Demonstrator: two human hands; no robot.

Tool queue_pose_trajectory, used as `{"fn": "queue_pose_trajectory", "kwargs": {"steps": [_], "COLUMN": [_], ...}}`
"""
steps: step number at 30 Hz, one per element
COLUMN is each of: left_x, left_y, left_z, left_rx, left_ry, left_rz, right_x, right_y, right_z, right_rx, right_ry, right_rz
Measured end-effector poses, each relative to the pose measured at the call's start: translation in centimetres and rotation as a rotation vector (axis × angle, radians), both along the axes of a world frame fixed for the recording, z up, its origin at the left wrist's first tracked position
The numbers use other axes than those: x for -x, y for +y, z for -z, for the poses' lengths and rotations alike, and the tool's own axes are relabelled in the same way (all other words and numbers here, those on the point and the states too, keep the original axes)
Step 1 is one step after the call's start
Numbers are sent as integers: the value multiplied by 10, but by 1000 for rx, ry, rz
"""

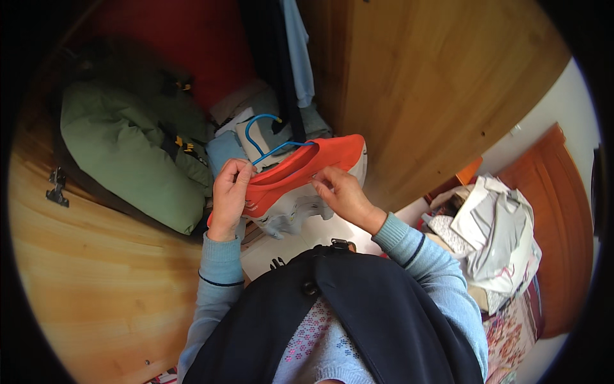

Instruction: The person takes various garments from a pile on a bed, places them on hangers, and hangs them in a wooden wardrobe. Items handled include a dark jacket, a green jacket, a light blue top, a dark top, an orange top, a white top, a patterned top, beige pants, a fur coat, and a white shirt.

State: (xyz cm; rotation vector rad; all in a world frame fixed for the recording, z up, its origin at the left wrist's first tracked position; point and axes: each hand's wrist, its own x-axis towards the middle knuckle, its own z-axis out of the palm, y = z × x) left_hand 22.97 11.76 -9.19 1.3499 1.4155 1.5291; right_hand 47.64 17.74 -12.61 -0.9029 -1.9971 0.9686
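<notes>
An orange-red and pale grey garment (340, 149) hangs on a blue clothes hanger (255, 140), its neck opening turned up towards me. The hanger's hook rises above the collar, and one arm of it enters the right shoulder. My left hand (229, 194) grips the garment's left shoulder by the hanger's neck. At the front of the garment, just below the collar, my right hand (346, 196) has thumb and forefinger pinched on the cloth. The lower part hangs in loose folds beneath my hands.
A wooden wardrobe stands open before me, with one door (431, 86) at right and another (110, 278) at left. Inside are a green padded jacket (129, 153), folded clothes (225, 153) and hanging garments (300, 62). A clothes pile (499, 230) lies on a bed beside its headboard (551, 230).
</notes>
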Motion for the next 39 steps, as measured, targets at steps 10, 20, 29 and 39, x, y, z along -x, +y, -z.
{"fn": "queue_pose_trajectory", "kwargs": {"steps": [10, 20, 29, 39], "left_x": [21, 10, -9, -11], "left_y": [-1, 22, 100, 203], "left_z": [-40, -61, -68, -154], "left_rx": [271, 251, -49, -192], "left_ry": [-206, -502, -577, -363], "left_rz": [107, -73, -343, -179], "right_x": [48, 67, 67, 72], "right_y": [16, 24, 58, 132], "right_z": [-34, -74, -102, -132], "right_rx": [175, 234, 198, -557], "right_ry": [-38, -93, -153, -61], "right_rz": [-711, -983, -694, 111]}}
